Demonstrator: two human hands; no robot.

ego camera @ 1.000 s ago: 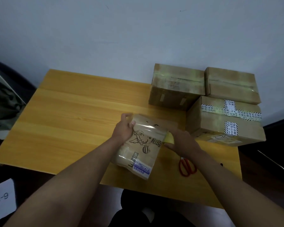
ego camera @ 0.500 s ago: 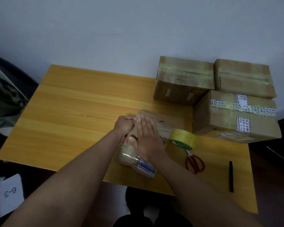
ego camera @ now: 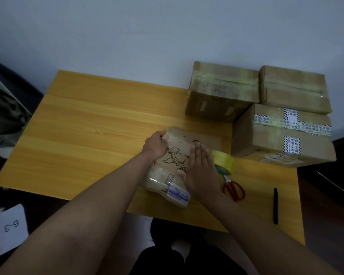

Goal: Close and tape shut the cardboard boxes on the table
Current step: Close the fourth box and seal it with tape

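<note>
My left hand [ego camera: 156, 146] grips the small box [ego camera: 179, 163] at its 10 o'clock corner, fingers curled over the edge; my right hand [ego camera: 202, 169] lies flat on its top, fingers straight, holding nothing; box at counter [ego camera: 99, 135] centre, long axis 5 to 11 o'clock; tape roll [ego camera: 223, 162] just at 3 o'clock, nearer my right hand.

Left half of table [ego camera: 83, 135] bare wood, open passage from front edge to wall. Right rear blocked by three boxes [ego camera: 282, 135] packed close together; the small box [ego camera: 179, 153] under both hands fills the middle front. Just right of it, tape roll [ego camera: 223, 162], scissors [ego camera: 233, 188] and pen [ego camera: 275, 206] lie in the front right strip, with narrow gaps between them.
</note>
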